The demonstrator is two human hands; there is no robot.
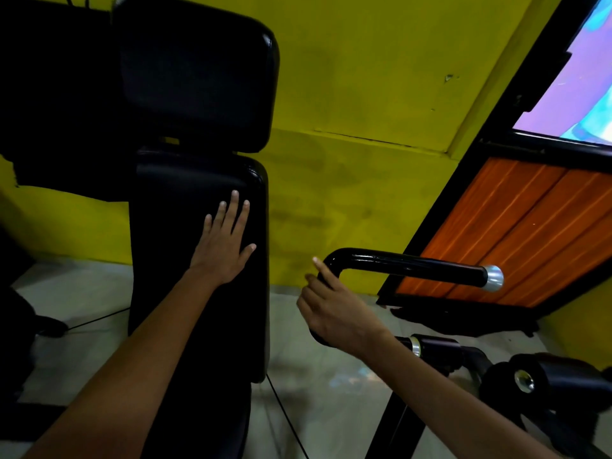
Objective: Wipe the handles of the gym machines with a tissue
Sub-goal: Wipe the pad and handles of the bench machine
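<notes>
A glossy black machine handle [410,265] runs from a bend at centre right out to a silver end cap [493,278]. My right hand [334,313] is curled round the handle just below the bend, forefinger stretched up along the tube. No tissue shows in that hand; the palm side is hidden. My left hand [223,241] lies flat with straight, spread fingers on the black padded backrest [198,309] of the machine. A black head pad [198,77] stands above the backrest.
A yellow wall rises behind the machine. An orange wood-panelled door with a black frame [516,233] leans in at the right. More black machine parts with a silver collar [415,346] sit at lower right. Pale tiled floor [331,392] lies below, crossed by a thin cable.
</notes>
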